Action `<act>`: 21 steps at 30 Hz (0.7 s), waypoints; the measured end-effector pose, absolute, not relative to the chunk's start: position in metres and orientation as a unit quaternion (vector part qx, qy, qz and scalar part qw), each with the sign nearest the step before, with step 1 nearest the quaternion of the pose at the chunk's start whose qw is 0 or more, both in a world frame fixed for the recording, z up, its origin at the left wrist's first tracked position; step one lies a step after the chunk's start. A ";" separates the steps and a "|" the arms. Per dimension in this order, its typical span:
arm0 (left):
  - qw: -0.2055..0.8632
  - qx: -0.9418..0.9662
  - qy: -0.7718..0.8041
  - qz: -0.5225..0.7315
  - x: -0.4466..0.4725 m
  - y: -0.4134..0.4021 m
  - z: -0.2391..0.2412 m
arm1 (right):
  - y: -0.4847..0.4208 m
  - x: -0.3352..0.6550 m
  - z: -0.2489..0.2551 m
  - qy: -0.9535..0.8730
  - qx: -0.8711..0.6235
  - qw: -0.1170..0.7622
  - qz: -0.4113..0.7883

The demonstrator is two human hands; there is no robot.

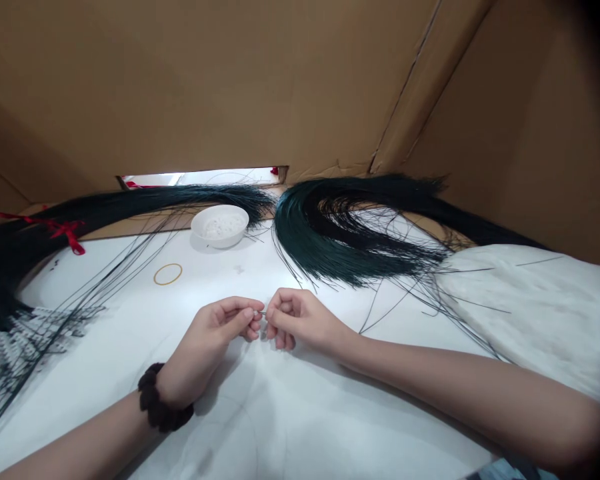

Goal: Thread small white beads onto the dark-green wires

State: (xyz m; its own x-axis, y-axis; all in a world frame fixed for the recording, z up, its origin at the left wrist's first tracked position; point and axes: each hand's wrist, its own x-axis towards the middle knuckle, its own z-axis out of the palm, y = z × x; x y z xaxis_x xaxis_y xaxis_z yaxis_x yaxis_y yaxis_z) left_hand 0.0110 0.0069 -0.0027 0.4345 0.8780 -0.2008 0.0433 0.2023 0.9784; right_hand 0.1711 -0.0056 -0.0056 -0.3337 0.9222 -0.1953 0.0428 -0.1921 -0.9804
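Note:
Both hands meet over the white tabletop, fingertips almost touching. My left hand (230, 327), with a black scrunchie (163, 399) on its wrist, is closed in a pinch between thumb and forefinger. My right hand (297, 319) is closed too, thumb against curled fingers. A short stretch of thin dark wire (263, 313) shows in the gap between them, and each hand pinches it. Fingers hide the rest of it, and a small pale bit at the left fingertips is too small to make out. Beyond the hands stands a white bowl (220, 227) of small white pieces.
Bundles of dark green wires (330, 247) curve across the back and right; another bundle, tied with red ribbon (67, 230), lies left. Wires with white ends (10, 347) spread at left. A yellow rubber band (168, 274), a white plastic-like bag (535, 300) and cardboard walls (205, 87) surround the hands.

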 end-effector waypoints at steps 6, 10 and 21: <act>0.643 0.551 0.429 0.315 0.013 0.006 0.001 | -0.006 0.171 -0.005 -0.528 -0.459 0.351 0.623; 0.633 0.560 0.436 0.309 0.014 0.006 0.003 | -0.006 0.171 -0.006 -0.524 -0.462 0.352 0.623; 0.634 0.547 0.442 0.322 0.015 0.006 0.001 | -0.007 0.170 -0.005 -0.522 -0.467 0.355 0.619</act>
